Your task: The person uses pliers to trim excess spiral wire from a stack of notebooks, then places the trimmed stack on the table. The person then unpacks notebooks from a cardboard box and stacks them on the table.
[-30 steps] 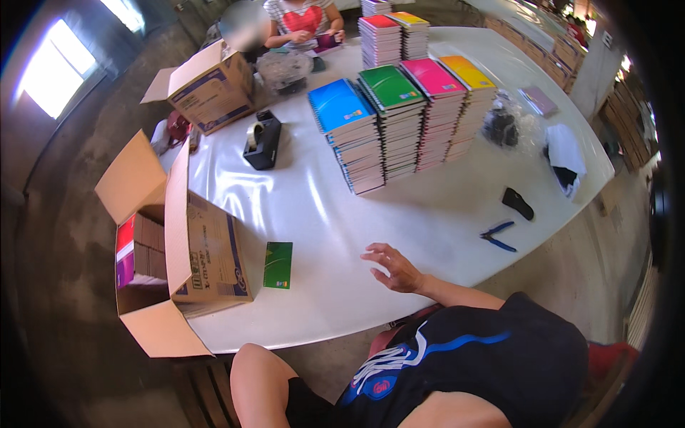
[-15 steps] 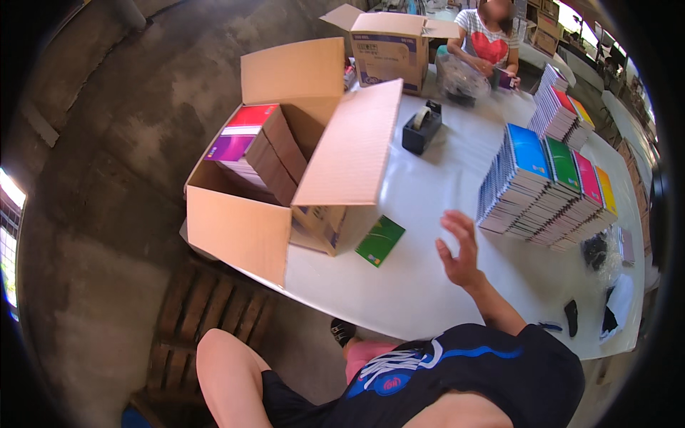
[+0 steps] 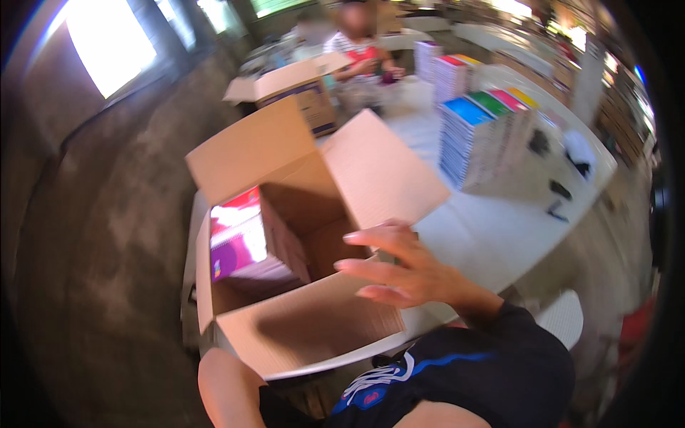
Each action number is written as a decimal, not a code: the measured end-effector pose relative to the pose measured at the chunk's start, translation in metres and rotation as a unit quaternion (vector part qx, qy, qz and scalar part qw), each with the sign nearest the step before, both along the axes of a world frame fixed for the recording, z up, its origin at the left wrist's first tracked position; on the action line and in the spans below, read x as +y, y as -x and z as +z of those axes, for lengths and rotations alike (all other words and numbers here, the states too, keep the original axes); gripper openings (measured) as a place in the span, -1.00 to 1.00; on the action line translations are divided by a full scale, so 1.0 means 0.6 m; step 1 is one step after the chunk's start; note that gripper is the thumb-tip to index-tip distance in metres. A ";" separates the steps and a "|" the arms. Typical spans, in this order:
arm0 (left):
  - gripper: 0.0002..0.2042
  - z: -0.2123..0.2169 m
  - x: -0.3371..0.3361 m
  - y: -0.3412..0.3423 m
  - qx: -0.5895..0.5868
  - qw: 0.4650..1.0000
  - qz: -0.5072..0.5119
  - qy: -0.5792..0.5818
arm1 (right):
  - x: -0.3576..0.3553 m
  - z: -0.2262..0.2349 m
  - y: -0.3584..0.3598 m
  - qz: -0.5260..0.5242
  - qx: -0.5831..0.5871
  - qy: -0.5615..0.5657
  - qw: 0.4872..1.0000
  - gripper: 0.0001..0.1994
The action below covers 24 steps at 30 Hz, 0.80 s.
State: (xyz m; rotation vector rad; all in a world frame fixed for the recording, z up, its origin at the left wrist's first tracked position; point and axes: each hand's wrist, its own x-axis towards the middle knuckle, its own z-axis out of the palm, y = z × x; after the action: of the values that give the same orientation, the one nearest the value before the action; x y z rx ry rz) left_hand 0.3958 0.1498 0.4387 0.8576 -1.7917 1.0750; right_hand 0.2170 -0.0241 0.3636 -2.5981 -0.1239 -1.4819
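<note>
My right hand is held over the near right corner of an open cardboard box, its fingers spread and pointing left. No held thing shows in it. A sliver of dark green shows between the fingers, too covered to make out. Inside the box, on the left, stand stacks of notebooks with red and purple covers on top; bare cardboard shows on the right side. The flaps are folded outward. Of my left side only a bent bare arm shows at the lower left; its hand is out of view.
On the white table, tall stacks of spiral notebooks with blue, green, pink and yellow covers stand to the right. Another cardboard box is behind. A person sits at the far side. Small dark items lie near the right edge.
My view has swung, so the box now sits nearer and lower. My right hand has gone from above the table leftward to the box. The green notebook and tape dispenser are no longer plainly visible.
</note>
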 end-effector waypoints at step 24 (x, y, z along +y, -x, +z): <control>-0.32 -0.108 -0.053 -0.255 -0.160 0.987 -0.002 0.020 | -0.062 0.085 -0.043 -0.248 0.066 0.112 0.960 -0.32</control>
State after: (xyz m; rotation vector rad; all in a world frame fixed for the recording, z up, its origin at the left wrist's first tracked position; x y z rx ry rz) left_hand 0.5490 0.1178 0.3737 0.6860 -2.0254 1.2997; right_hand 0.2426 -0.0611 0.4149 -3.0613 0.4324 -1.4931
